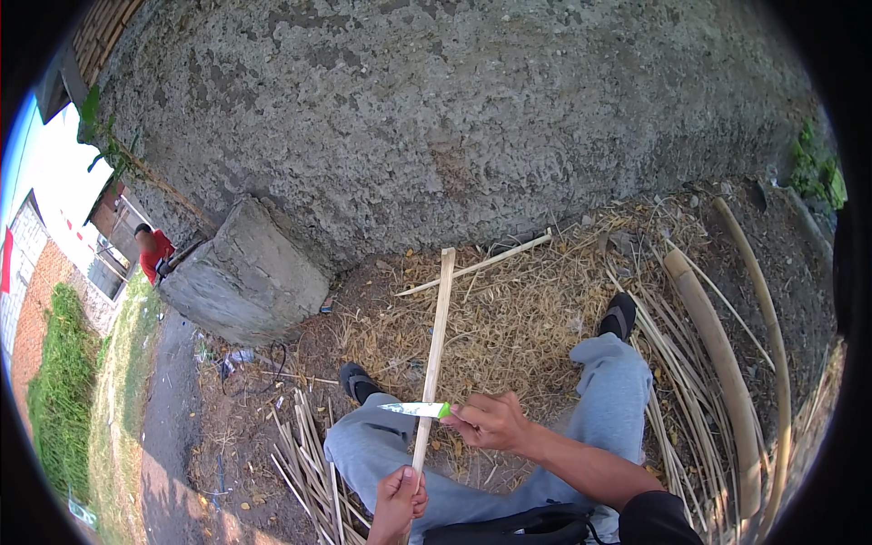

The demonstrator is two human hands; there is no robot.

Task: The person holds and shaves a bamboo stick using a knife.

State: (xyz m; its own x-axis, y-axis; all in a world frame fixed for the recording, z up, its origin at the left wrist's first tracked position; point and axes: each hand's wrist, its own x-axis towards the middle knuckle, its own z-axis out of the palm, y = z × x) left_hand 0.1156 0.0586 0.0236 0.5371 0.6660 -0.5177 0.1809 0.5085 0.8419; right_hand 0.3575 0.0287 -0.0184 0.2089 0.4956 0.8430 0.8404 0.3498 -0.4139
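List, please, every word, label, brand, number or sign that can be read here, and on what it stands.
No text can be read.
Knife blade: dark marks, too small to tell if they are letters.
Pale strip: no writing shows.
Litter near the concrete block: too small and blurred.

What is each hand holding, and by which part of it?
The right hand holds a knife by its green handle; the left hand grips a bamboo strip by its lower part.

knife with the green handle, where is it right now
In the head view, the knife is below centre in the right hand, its blade pointing left across the pale strip, above the left hand.
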